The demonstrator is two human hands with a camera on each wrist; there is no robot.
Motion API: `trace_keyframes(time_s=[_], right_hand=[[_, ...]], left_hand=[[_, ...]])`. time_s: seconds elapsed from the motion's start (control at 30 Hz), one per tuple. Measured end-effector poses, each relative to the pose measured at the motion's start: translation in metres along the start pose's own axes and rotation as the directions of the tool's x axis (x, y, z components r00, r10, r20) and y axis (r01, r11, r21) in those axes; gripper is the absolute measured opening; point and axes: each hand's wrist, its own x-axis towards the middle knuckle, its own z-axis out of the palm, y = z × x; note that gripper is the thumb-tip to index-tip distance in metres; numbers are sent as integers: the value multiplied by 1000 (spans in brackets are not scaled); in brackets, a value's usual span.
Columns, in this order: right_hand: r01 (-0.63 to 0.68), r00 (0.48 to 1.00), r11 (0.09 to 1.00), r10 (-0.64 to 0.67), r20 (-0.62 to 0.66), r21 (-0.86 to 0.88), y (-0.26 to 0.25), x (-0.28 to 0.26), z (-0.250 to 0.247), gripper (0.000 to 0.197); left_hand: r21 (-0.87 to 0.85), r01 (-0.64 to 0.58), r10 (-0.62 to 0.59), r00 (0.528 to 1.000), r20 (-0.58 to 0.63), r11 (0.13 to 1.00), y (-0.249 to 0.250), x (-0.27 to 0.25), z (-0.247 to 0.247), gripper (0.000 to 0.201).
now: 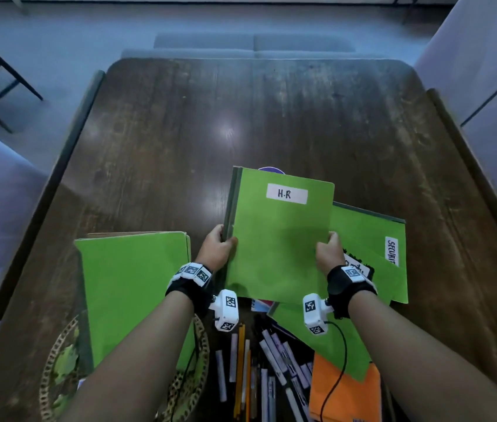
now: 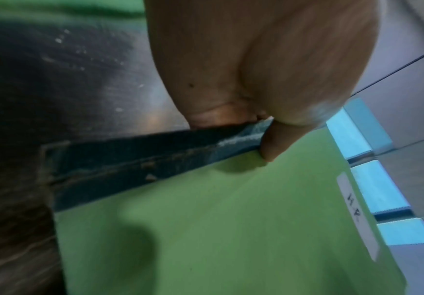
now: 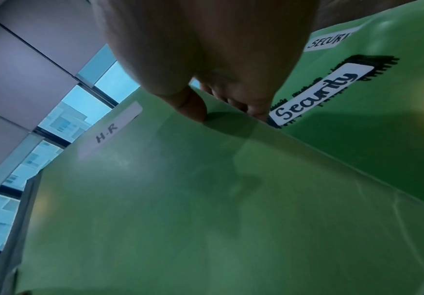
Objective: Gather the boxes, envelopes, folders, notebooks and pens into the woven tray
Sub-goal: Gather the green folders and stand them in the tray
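H-R folder (image 1: 277, 239) | long axis away from person, label far | both hands grip its side edges

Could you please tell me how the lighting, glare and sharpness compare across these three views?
Head view: dim and bluish, with pale glare patches on the dark table, edges bowed by the wide lens, H-R folder legible. Left wrist view: motion-blurred, the left hand soft, the label faint. Right wrist view: the right hand close and unfocused, window bright, the Security label sharp.

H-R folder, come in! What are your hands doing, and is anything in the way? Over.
Left hand and right hand grip H-R folder. Woven tray already holds a green folder. Pens loose below.
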Motion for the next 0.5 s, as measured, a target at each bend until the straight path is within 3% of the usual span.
trace_keyframes(time_s=[0.23, 0.5], right_hand=[[126, 992, 992, -125, -10, 33, -29, -54, 10, 61], [296, 955, 955, -296, 31, 12, -54, -114, 60, 50]], left_hand=[[-145, -76, 69, 996, -55, 987, 25, -47, -36, 12], [-87, -95, 78, 980, -185, 992, 7, -99, -122, 27]])
